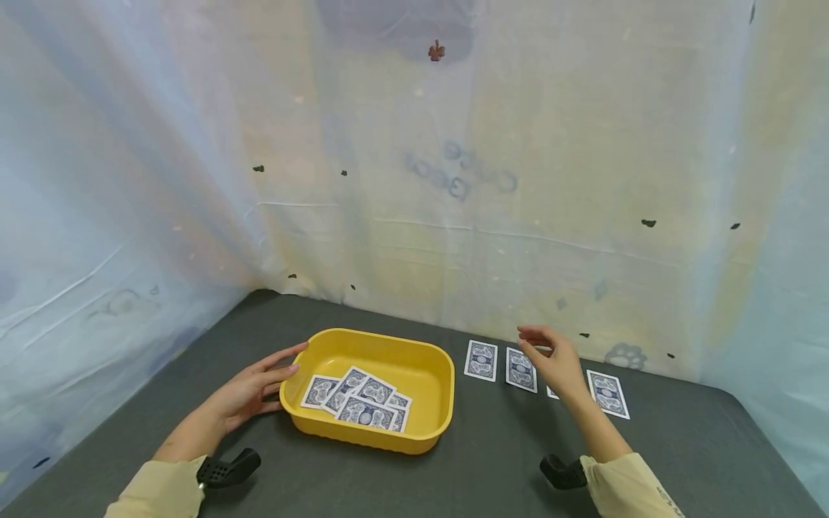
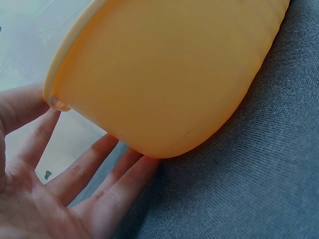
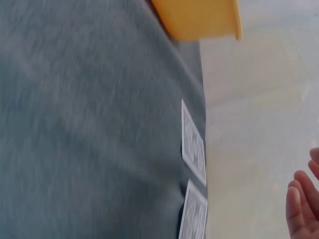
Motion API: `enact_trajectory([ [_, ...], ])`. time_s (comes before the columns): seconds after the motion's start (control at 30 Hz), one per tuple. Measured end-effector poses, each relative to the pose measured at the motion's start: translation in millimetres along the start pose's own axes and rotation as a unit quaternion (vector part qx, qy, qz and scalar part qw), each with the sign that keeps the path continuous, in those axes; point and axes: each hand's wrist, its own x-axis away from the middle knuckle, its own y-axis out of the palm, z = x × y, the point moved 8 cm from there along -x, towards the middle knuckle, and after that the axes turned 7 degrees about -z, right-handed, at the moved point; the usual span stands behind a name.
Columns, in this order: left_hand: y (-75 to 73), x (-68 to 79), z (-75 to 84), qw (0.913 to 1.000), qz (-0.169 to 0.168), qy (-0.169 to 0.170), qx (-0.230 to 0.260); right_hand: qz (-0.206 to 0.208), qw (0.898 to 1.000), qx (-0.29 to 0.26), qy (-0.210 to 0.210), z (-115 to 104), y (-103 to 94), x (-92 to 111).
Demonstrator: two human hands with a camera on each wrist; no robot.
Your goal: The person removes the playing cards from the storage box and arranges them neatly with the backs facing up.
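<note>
Here, at left, the left hand (image 1: 249, 392) rests relaxed fingers against one yellow tub (image 1: 363, 437) holding at least five cards (image 1: 365, 414). Rightward, four face-down cards (image 1: 481, 360), one mostly hidden, form a row, long sides pointing away. Nearer these, the right hand (image 1: 550, 363) hangs loosely bent, apparently empty.

The head view looks forward and down over the surface (image 1: 479, 467) to its far edge. The left wrist view faces the tub's (image 2: 164, 74) wall from close by; the right, rolled sideways, looks low across the surface. All three share the tub.
</note>
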Motion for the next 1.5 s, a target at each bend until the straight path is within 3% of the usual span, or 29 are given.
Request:
enact_trajectory([
  [0.17, -0.2, -0.4, -1.0, 1.0, 0.002, -0.001, -0.001, -0.012, 1.0, -0.025, -0.006, -12.5, 14.7, -2.6],
  [0.5, -2.4, -0.8, -4.3, 1.0, 0.001, -0.005, -0.004, -0.043, 0.996, -0.054, -0.057, -50.9, 48.0, -5.5],
  [0.67, -2.0, 0.4, -4.0, 1.0, -0.001, -0.004, -0.006, -0.058, 0.994, -0.067, -0.059, -66.3, 64.7, -8.6],
  [0.97, 2.2, -0.4, -2.4, 1.0, -0.008, 0.003, -0.001, -0.102, 0.988, -0.089, -0.072, -84.8, 92.1, -9.2],
  [1.13, -0.2, -1.3, -4.0, 0.9999, -0.012, 0.004, 0.001, -0.147, 0.982, -0.079, -0.086, -95.8, 111.6, -9.3],
  [1.5, -0.5, -2.5, -1.5, 0.9999, -0.012, 0.0, 0.0, -0.207, 0.975, -0.063, -0.049, -111.4, 148.0, -5.4],
])
